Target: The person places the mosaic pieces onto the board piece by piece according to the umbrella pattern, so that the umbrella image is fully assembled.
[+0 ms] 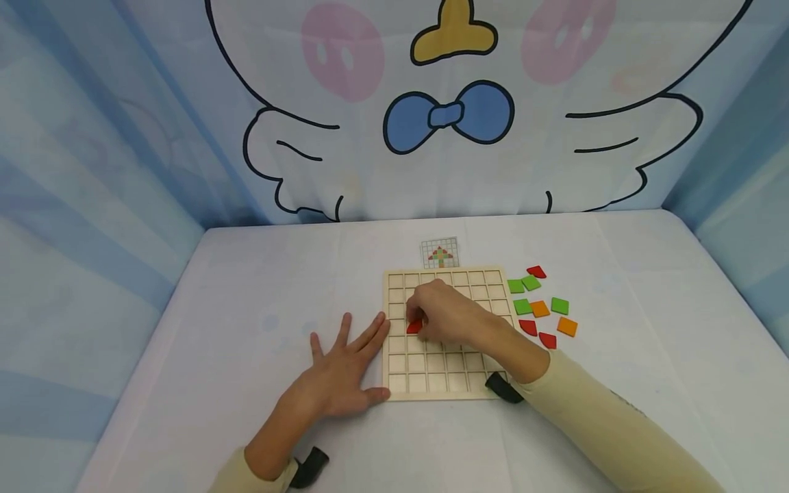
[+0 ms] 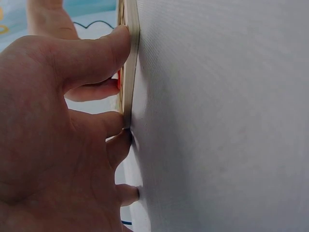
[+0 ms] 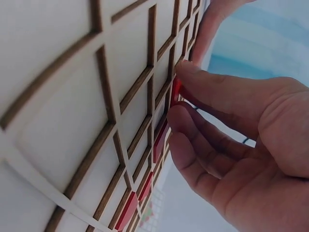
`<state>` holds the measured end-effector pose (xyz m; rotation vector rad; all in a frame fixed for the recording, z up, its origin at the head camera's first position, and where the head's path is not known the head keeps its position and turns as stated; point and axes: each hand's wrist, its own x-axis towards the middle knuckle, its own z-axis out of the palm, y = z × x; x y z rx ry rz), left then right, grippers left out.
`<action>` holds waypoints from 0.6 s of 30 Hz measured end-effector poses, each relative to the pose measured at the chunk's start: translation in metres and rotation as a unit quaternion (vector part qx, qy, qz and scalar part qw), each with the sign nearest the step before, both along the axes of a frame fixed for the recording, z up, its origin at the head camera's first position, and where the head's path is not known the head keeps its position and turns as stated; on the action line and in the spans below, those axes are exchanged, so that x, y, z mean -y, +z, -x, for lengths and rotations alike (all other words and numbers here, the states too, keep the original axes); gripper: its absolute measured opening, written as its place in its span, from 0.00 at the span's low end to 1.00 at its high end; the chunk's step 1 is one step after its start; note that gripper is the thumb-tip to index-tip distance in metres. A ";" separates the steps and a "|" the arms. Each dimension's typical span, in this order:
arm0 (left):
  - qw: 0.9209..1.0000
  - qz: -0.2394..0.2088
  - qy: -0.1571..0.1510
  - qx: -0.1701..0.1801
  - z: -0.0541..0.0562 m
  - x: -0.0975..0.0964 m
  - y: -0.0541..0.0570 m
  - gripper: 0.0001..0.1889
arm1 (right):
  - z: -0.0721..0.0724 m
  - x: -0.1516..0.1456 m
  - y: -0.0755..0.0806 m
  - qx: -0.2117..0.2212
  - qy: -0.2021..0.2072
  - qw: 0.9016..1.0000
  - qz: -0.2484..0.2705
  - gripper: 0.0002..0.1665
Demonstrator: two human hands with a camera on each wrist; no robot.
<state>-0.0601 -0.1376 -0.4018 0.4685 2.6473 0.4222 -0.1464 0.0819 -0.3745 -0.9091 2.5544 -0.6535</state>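
Observation:
A square wooden grid board [image 1: 445, 383] lies on the white table. Over its left half, my right hand [image 1: 445, 311] pinches a red tile [image 1: 414, 327] between thumb and fingers, right at one of the cells. In the right wrist view the pinched red tile [image 3: 176, 91] shows between thumb and fingertips, and more red tiles [image 3: 126, 211] sit in cells farther along the board. My left hand [image 1: 343, 376] is spread flat at the board's left edge; its thumb [image 2: 104, 55] and fingertips touch the wooden side. The right hand hides part of the grid.
Right of the board lie several loose tiles: green [image 1: 559, 305], orange [image 1: 567, 326] and red [image 1: 547, 340]. A small pattern card [image 1: 440, 253] with a coloured grid design lies behind the board. A cartoon-printed curtain [image 1: 450, 178] hangs along the table's far edge.

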 end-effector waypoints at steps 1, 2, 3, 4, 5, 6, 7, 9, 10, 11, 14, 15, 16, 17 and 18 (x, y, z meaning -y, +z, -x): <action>1.000 0.000 0.000 0.001 0.000 0.000 0.000 0.52 | 0.000 -0.001 0.000 0.000 0.001 1.000 0.000 0.09; 1.000 0.000 0.001 0.001 0.000 0.000 0.000 0.52 | 0.000 -0.001 0.000 -0.001 0.003 1.000 0.002 0.09; 1.000 0.000 0.001 0.001 0.000 0.000 0.000 0.52 | 0.000 -0.002 0.000 -0.002 0.003 1.000 0.004 0.10; 1.000 -0.001 0.001 0.001 0.000 0.000 0.000 0.52 | 0.000 -0.003 0.001 -0.001 0.001 1.000 0.004 0.10; 1.000 -0.002 0.001 0.001 0.000 0.000 0.000 0.52 | 0.000 -0.004 0.001 -0.002 -0.002 1.000 0.006 0.10; 1.000 -0.002 0.001 0.000 0.000 0.000 0.000 0.52 | 0.000 -0.006 0.001 -0.005 -0.004 1.000 0.008 0.10; 1.000 -0.001 0.002 0.000 0.000 -0.001 0.000 0.52 | 0.000 -0.007 0.002 -0.007 -0.006 1.000 0.009 0.09; 1.000 -0.001 0.002 -0.001 0.000 -0.001 0.000 0.52 | 0.001 -0.011 0.004 -0.007 -0.015 1.000 0.012 0.09; 1.000 0.000 0.002 -0.001 0.000 -0.001 -0.001 0.52 | 0.002 -0.014 0.006 -0.009 -0.020 1.000 0.012 0.08; 1.000 0.001 0.003 -0.001 0.000 -0.001 0.000 0.52 | 0.002 -0.017 0.007 -0.012 -0.023 1.000 0.012 0.08; 1.000 0.004 0.003 -0.002 0.000 -0.002 0.000 0.52 | 0.005 -0.030 0.012 -0.022 -0.040 0.999 0.015 0.07; 1.000 0.004 0.004 -0.001 0.000 -0.002 0.000 0.52 | 0.006 -0.035 0.014 -0.027 -0.044 0.998 0.019 0.07; 1.000 0.004 0.004 -0.002 0.000 -0.002 0.000 0.52 | 0.007 -0.040 0.016 -0.032 -0.049 0.998 0.020 0.08; 1.000 0.005 0.005 -0.002 -0.001 -0.002 0.001 0.52 | 0.007 -0.046 0.018 -0.033 -0.056 0.998 0.023 0.08; 1.000 0.005 0.005 -0.001 -0.001 -0.002 0.001 0.52 | 0.008 -0.052 0.020 -0.035 -0.063 0.997 0.026 0.09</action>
